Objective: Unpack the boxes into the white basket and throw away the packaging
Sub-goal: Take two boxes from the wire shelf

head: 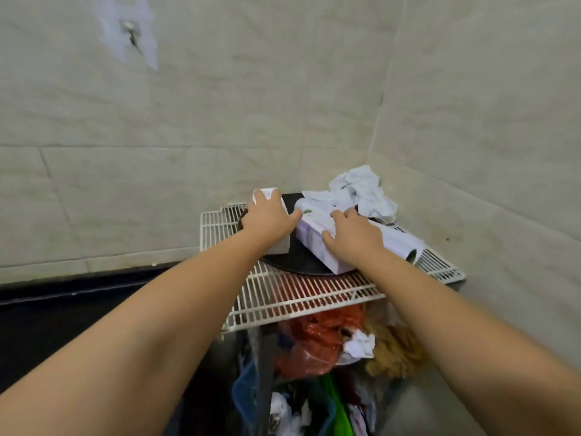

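Two white boxes lie on a black round plate (301, 262) that sits on a white wire rack (301, 294) in the wall corner. My left hand (267, 217) is closed over the smaller white box (279, 247) on the left. My right hand (353, 236) grips the longer white box (311, 234) with pale purple print and a small green mark. Crumpled white packaging (361, 190) is piled behind the long box. No white basket shows in this view.
Tiled walls meet in a corner just behind the rack. Under the rack sits a bin area with an orange plastic bag (317, 338), crumpled paper (360, 344), a blue container edge (248, 391) and other rubbish. A metal hook (130, 31) hangs on the left wall.
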{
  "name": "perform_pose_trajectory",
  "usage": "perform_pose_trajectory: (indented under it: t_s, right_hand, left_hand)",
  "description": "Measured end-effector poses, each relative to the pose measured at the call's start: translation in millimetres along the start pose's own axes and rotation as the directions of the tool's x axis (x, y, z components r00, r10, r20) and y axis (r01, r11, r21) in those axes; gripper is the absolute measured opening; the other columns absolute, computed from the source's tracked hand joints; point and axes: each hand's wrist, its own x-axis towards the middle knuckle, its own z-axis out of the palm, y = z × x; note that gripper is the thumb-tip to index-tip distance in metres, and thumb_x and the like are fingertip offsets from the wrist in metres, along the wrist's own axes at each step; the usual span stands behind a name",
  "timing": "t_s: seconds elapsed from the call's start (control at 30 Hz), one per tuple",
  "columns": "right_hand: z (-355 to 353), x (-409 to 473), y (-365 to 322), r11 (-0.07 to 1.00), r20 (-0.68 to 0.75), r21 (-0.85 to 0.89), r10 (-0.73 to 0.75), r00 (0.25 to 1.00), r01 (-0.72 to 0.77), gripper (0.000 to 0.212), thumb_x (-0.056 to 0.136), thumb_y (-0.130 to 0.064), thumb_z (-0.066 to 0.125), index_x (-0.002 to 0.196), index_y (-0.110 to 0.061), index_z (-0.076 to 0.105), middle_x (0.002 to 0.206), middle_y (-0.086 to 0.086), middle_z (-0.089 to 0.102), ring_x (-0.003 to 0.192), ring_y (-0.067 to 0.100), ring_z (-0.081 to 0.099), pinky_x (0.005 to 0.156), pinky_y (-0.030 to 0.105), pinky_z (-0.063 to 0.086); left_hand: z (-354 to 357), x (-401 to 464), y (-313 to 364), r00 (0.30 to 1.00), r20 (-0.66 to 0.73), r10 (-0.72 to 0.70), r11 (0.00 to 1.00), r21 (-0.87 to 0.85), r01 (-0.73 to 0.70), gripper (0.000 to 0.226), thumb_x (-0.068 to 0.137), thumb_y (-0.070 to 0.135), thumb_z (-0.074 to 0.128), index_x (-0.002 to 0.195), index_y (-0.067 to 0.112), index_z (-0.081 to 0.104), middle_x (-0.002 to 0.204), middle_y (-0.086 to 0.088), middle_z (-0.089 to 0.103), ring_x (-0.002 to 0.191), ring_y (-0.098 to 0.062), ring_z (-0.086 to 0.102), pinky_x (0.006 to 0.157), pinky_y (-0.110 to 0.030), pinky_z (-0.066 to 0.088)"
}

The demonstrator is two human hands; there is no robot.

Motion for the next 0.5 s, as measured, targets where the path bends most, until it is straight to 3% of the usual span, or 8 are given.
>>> perform_pose_trajectory:
  t_s: [0.1, 0.23, 0.4, 0.5]
  right_hand:
    - [11, 11, 0, 1.0, 0.089, 0.01, 0.017, 0.996, -0.018, 0.052, 0.092, -0.049, 0.041, 0.133, -0.017, 0.041, 0.133, 0.013, 0.048, 0.117, 0.033, 0.052, 0.087, 0.04, 0.044]
    - [13, 15, -7, 0.999, 0.122, 0.035, 0.029, 0.992, -0.033, 0.047, 0.094, -0.042, 0.041, 0.136, -0.02, 0.037, 0.135, 0.014, 0.043, 0.116, 0.034, 0.051, 0.085, 0.041, 0.043]
    - [-10, 30, -21, 0.987, -0.043, 0.16, -0.007, 0.999, 0.014, 0.049, 0.096, -0.035, 0.039, 0.141, -0.017, 0.031, 0.136, 0.02, 0.038, 0.115, 0.04, 0.05, 0.076, 0.037, 0.036]
    - [-24, 40, -45, 0.973, -0.121, 0.219, -0.047, 0.992, 0.073, 0.05, 0.095, -0.035, 0.04, 0.14, -0.016, 0.032, 0.132, 0.019, 0.04, 0.112, 0.04, 0.052, 0.075, 0.037, 0.037]
  left_hand:
    - [21, 12, 4, 0.993, 0.042, -0.106, 0.994, 0.031, 0.105, 0.068, 0.085, 0.049, 0.055, 0.138, 0.014, 0.03, 0.15, -0.02, 0.021, 0.132, -0.043, 0.028, 0.099, -0.05, 0.038]
    - [26, 16, -1, 0.99, -0.032, -0.138, 0.987, 0.077, 0.14, 0.053, 0.087, 0.035, 0.054, 0.133, 0.015, 0.034, 0.142, -0.021, 0.03, 0.124, -0.043, 0.037, 0.093, -0.047, 0.041]
    - [0, 23, -20, 0.978, -0.139, -0.154, 0.976, -0.177, 0.128, 0.056, 0.088, 0.035, 0.051, 0.139, 0.021, 0.035, 0.139, -0.02, 0.039, 0.119, -0.044, 0.048, 0.098, -0.047, 0.043]
    - [-27, 13, -35, 0.954, -0.293, -0.068, 0.984, -0.179, 0.016, 0.057, 0.086, 0.034, 0.053, 0.139, 0.023, 0.036, 0.136, -0.018, 0.04, 0.117, -0.041, 0.048, 0.1, -0.051, 0.044]
